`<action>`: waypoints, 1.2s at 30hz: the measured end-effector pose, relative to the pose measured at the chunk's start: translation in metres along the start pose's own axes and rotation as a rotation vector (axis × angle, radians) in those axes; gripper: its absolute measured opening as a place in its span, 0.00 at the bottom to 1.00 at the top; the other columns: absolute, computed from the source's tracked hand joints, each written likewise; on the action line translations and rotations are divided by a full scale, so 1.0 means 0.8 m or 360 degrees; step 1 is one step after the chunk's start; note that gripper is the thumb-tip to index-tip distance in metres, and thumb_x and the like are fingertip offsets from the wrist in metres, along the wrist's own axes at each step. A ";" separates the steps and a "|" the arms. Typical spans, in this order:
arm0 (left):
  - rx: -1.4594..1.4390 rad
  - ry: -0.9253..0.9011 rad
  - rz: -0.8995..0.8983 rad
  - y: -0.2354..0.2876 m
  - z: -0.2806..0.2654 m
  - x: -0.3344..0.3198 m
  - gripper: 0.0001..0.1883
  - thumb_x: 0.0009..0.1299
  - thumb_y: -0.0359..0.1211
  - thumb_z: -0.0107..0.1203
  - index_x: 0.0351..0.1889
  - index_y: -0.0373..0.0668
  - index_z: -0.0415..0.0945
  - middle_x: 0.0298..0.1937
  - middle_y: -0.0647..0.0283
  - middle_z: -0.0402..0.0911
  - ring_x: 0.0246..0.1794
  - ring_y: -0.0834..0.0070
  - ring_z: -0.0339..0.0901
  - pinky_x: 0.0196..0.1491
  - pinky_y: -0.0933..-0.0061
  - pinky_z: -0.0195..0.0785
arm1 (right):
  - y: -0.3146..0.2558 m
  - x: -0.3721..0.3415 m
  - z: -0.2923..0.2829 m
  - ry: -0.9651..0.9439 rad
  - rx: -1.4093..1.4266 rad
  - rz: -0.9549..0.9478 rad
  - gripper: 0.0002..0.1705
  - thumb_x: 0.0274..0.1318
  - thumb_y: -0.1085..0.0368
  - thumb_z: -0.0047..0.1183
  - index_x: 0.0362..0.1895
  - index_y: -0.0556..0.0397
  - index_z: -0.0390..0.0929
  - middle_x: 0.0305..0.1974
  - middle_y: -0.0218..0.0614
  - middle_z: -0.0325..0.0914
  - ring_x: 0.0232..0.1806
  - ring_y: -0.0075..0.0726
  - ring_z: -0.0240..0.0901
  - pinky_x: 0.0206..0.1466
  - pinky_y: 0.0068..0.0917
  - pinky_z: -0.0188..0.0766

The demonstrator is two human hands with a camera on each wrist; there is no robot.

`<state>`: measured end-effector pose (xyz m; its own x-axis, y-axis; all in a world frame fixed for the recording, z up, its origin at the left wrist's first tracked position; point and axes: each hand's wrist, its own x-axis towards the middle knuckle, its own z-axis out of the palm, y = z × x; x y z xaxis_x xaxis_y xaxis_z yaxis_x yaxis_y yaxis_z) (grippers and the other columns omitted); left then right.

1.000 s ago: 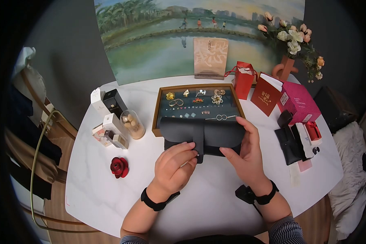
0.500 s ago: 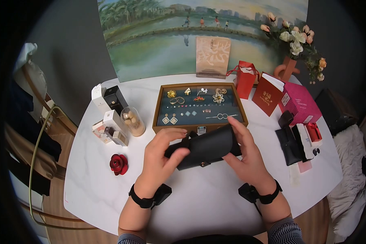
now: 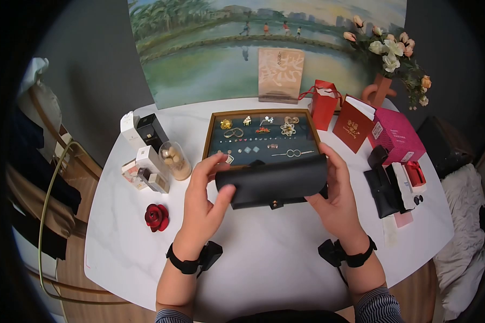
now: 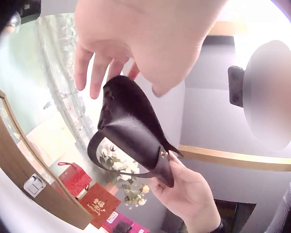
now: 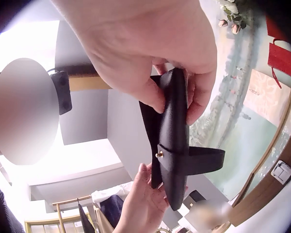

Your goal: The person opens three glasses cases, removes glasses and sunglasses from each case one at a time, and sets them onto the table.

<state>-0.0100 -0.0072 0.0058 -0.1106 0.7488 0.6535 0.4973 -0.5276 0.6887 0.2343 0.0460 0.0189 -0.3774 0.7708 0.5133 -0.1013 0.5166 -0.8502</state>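
A black leather case [image 3: 272, 183] is held up lengthwise in front of my chest, overlapping the jewelry box's front edge in the head view. My right hand [image 3: 337, 196] grips its right end, thumb on the near side and fingers behind. At the other end my left hand [image 3: 202, 199] is spread round the case, its fingers fairly straight and its thumb at the near face. A strap loop [image 5: 206, 161] stands out from the case in the right wrist view, beside a small metal stud [image 5: 159, 155].
Behind the case lies a wooden jewelry box [image 3: 209, 134] with a glass top. Small boxes [image 3: 147, 156], a glass dome [image 3: 175, 160] and a red rose [image 3: 157, 217] stand left. At right are a red bag [image 3: 324, 110], a pink box [image 3: 396, 134] and a black pouch [image 3: 381, 191].
The case has turned from its strap-front side to show a smooth face with a stud at its lower edge. My left hand has left the strap and moved to the case's left end.
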 end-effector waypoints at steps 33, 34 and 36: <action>0.0441 0.0345 0.0002 0.012 0.005 -0.012 0.11 0.68 0.29 0.57 0.27 0.30 0.74 0.20 0.60 0.69 0.19 0.71 0.66 0.25 0.74 0.57 | 0.003 0.002 -0.002 -0.0059 -0.0821 -0.0502 0.15 0.51 0.69 0.63 0.43 0.57 0.75 0.67 0.47 0.63 0.62 0.49 0.66 0.61 0.37 0.65; 0.0418 0.0343 0.0105 0.011 0.009 -0.012 0.10 0.65 0.26 0.58 0.24 0.32 0.73 0.18 0.60 0.65 0.17 0.69 0.63 0.22 0.72 0.54 | 0.002 0.002 -0.001 -0.0104 -0.0896 -0.0512 0.11 0.50 0.69 0.63 0.38 0.57 0.77 0.67 0.46 0.63 0.61 0.49 0.66 0.60 0.37 0.65; 0.0391 0.0304 0.0182 0.013 0.010 -0.013 0.09 0.65 0.26 0.58 0.23 0.32 0.73 0.18 0.61 0.65 0.17 0.69 0.63 0.22 0.72 0.54 | 0.012 0.002 0.003 -0.0096 -0.0904 -0.0486 0.14 0.50 0.69 0.63 0.40 0.57 0.76 0.64 0.46 0.65 0.61 0.49 0.66 0.60 0.36 0.65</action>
<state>0.0033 -0.0172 0.0035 -0.1898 0.5895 0.7851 0.7059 -0.4739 0.5265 0.2309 0.0511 0.0115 -0.4616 0.5443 0.7005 0.2841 0.8388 -0.4644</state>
